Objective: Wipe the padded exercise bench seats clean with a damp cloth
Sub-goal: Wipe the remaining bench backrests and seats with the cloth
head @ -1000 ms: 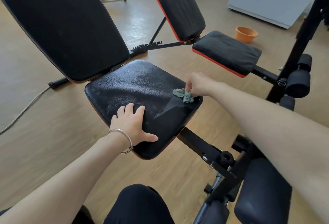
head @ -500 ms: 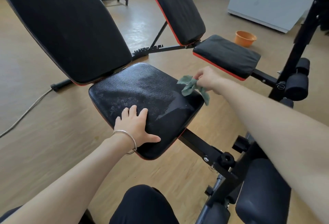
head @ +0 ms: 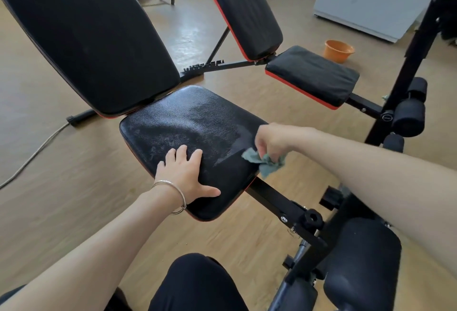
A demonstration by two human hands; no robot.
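**Cloth at the seat's right edge**

There, the right hand pinched a crumpled green cloth in closed fingers, at the right edge of the near black seat pad. The left hand lay flat, fingers spread, on the pad's front.

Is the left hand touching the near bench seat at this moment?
Touching. The head view shows the left hand lying flat, fingers spread, pressed on the near seat with no gap, while the right hand holds the cloth at the seat's edge.

gym rm | 2 padded benches | wood floor
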